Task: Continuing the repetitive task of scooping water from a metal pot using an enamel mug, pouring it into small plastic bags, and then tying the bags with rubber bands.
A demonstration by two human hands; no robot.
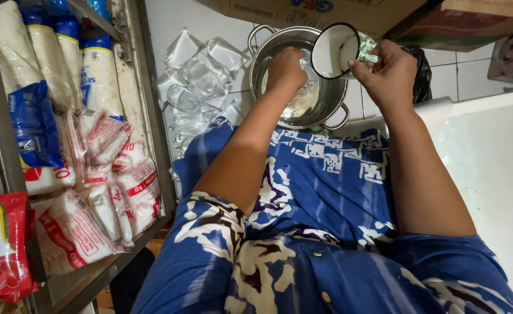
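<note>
A steel pot (268, 52) with two handles stands on the floor in front of my lap. My left hand (286, 67) reaches down inside it, fingers closed around a clear plastic bag that is mostly hidden by the hand. My right hand (387, 72) holds a white enamel mug (333, 50) with a dark rim, tilted on its side over the pot's right edge, mouth facing me. A bit of green-printed plastic shows by the right fingers.
A pile of clear filled plastic bags (201, 81) lies left of the pot on white tiles. A glass-fronted cabinet (146, 116) at left holds packaged goods. Cardboard boxes (303, 11) sit behind the pot; a white surface (494, 163) is at right.
</note>
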